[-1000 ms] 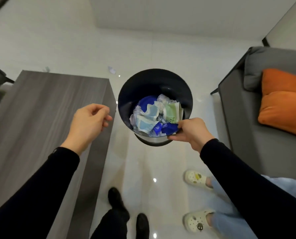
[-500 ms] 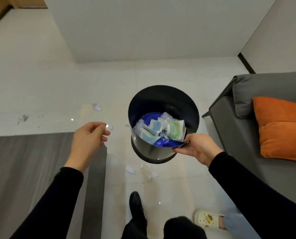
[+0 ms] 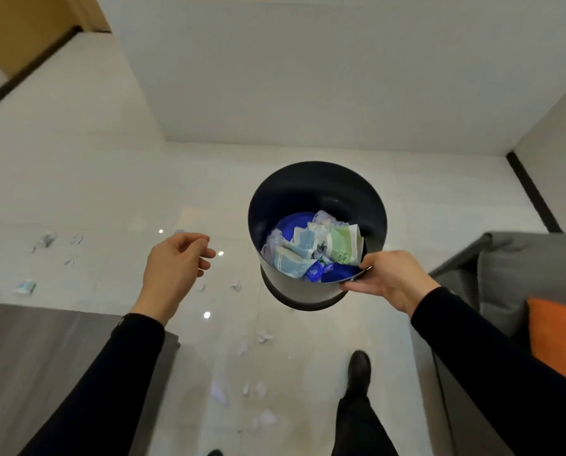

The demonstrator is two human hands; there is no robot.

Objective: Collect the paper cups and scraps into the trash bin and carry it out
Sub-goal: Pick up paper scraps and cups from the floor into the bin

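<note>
A round dark trash bin (image 3: pixel 308 192) hangs in the air at centre, tilted toward me. Crushed paper cups (image 3: pixel 314 250) in blue, green and white fill its bottom. My right hand (image 3: pixel 390 278) grips the bin's near rim, thumb inside and fingers under the edge. My left hand (image 3: pixel 173 268) floats left of the bin, apart from it, fingers loosely curled and holding nothing. Small white paper scraps (image 3: pixel 258 337) lie scattered on the glossy floor below the bin, and more scraps (image 3: pixel 44 240) lie at the far left.
A dark wood table (image 3: pixel 44 357) fills the lower left. A grey sofa (image 3: pixel 512 268) with an orange cushion (image 3: pixel 558 337) stands at the right. My black shoe (image 3: pixel 359 366) steps between them. A white wall (image 3: pixel 308 77) rises ahead; a wooden panel (image 3: pixel 18 24) is at top left.
The view has moved forward past the table and tilted up toward the wall. The bin stays in my right hand. Another person's white shoes have dropped out of view.
</note>
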